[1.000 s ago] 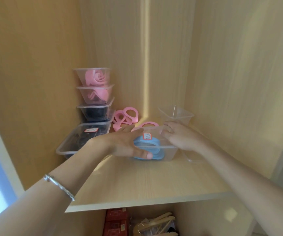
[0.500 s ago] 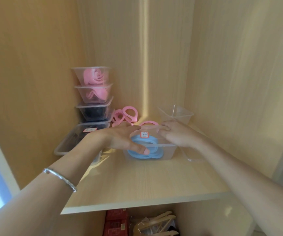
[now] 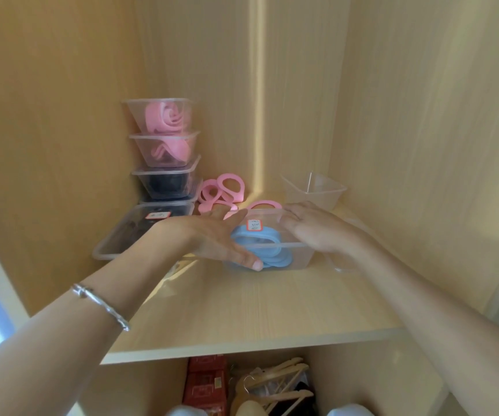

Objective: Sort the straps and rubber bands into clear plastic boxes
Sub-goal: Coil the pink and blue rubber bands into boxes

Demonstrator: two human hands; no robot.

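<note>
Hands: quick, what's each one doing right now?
Left hand: grips the clear box, thumb on front wall.
Right hand: rests on its right rim; grip unclear.
</note>
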